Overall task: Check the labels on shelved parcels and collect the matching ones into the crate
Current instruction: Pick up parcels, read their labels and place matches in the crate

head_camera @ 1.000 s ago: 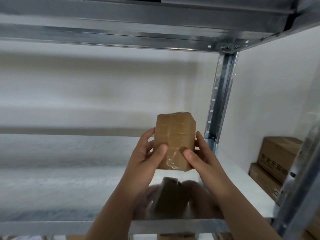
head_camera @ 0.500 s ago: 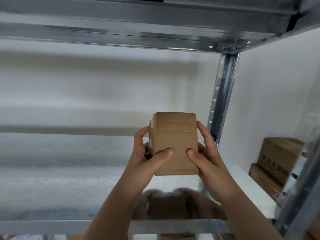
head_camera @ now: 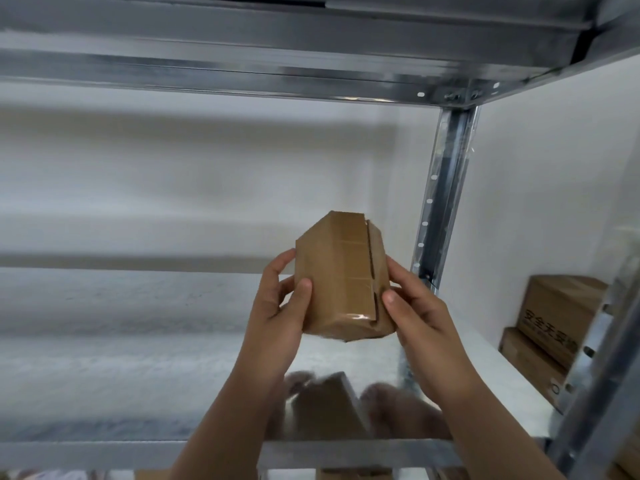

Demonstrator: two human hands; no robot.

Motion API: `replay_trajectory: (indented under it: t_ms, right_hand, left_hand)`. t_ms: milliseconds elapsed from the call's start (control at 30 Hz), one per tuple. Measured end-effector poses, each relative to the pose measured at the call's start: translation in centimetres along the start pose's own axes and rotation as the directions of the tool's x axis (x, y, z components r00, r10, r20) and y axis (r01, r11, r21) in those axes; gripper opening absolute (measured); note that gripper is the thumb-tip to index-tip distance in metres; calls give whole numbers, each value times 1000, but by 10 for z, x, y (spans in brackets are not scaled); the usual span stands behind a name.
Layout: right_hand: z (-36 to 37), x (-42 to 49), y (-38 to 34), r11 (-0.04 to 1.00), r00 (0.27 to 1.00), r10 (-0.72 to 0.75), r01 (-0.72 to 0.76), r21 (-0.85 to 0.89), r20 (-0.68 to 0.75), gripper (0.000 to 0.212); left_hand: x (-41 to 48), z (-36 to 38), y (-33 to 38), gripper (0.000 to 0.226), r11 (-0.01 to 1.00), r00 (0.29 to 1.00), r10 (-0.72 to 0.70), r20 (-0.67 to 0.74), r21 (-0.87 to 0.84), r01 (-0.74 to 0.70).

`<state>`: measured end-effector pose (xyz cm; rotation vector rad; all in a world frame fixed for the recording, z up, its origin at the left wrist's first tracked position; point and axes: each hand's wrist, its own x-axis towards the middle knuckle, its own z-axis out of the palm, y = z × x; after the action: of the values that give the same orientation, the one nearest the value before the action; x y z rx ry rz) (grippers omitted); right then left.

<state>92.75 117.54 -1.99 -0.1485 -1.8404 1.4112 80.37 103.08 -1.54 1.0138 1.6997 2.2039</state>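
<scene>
The person holds a small brown cardboard parcel [head_camera: 341,278] in the air above the metal shelf [head_camera: 138,341], to the right side of the bay and near the perforated steel upright [head_camera: 446,188]. The left hand [head_camera: 277,313] grips the left side of the parcel, with the thumb on the face toward the camera and the other fingers curled behind it. The right hand [head_camera: 415,313] grips the right side in the same manner, with its thumb near the flap seam. The parcel is tilted so that one corner edge points to the camera, and it touches nothing except the two hands. On the two faces that show there is only brown tape and a seam, with no printed label, so the label is probably on a hidden side. The task therefore seems to be at the checking step: the parcel is off the shelf and in the hands, but whether it matches is not yet decided. The crate is not in view, so how many parcels are already collected cannot be told. At the far right, beyond the upright, stand stacked cardboard boxes [head_camera: 554,317] with printed characters. What is left, by judgement, is to find and read the label, then to bring the parcel to the crate or put it back.
</scene>
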Motion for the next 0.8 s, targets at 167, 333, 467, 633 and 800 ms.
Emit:
replay_trajectory:
  t_ms: [167,333,467,633,800]
  right_hand:
    - [2,-1,-1,993,976,37,-59,99,213,78]
    - [2,0,-1,990,952,14,-55,127,305,85]
    - [1,-1,0,994,957,-4,-28,106,292,71]
    - [1,-1,4,995,960,49,-72,74,277,70]
    - [2,-1,5,992,970,124,-126,-5,207,79]
  left_hand:
    - [-8,3,6,78,989,969,-84,233,-98,109]
    - [-5,1,2,101,995,952,-74,296,-36,89]
    - [-5,1,0,101,997,959,-54,278,-33,66]
    - [-6,3,1,89,991,955,-115,272,-37,130]
    - [-5,4,4,64,959,966,-178,186,-187,213]
